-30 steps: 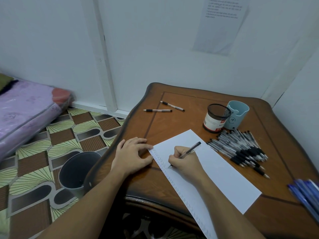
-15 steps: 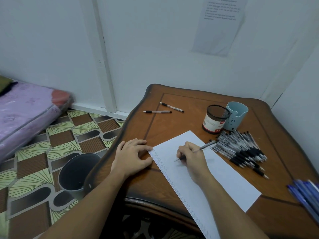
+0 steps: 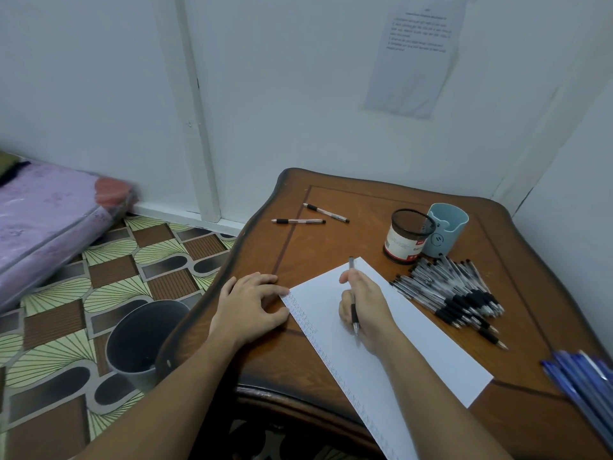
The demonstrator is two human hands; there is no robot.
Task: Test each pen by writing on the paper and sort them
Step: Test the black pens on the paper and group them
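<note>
A white sheet of paper (image 3: 418,346) lies slantwise on the wooden table (image 3: 335,240), with a row of small scribbles down its left edge. My right hand (image 3: 368,307) holds a black-grip pen (image 3: 353,303) above the paper, its tip pointing back toward me. My left hand (image 3: 248,305) rests flat on the table, its fingertips on the paper's top left corner. A heap of black pens (image 3: 454,293) lies to the right of the paper. Two single pens (image 3: 311,216) lie apart at the table's far left.
A black mesh pen cup (image 3: 406,237) and a light blue holder (image 3: 444,229) stand behind the heap. Blue pens (image 3: 583,380) lie at the right edge. A grey bin (image 3: 139,340) stands on the patterned floor left of the table; a purple mattress (image 3: 49,214) lies beyond.
My right hand has lifted from writing at the paper's left edge, moved toward the middle of the sheet, and turned the pen so its tip points toward me. The left hand stayed put.
</note>
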